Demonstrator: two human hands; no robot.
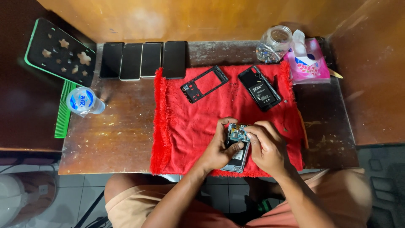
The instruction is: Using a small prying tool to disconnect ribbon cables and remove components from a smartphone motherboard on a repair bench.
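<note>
An opened phone with its circuit board showing lies on a red cloth near the table's front edge. My left hand grips its left side, thumb across the middle. Fingertips of my right hand press on the top of the board. On the cloth further back lie a black phone frame and a black phone back with a battery.
Several dark phones lie in a row at the table's back left. A plastic water cup, a green comb and a black tray are at the left. A glass jar and a pink tissue pack are at the back right.
</note>
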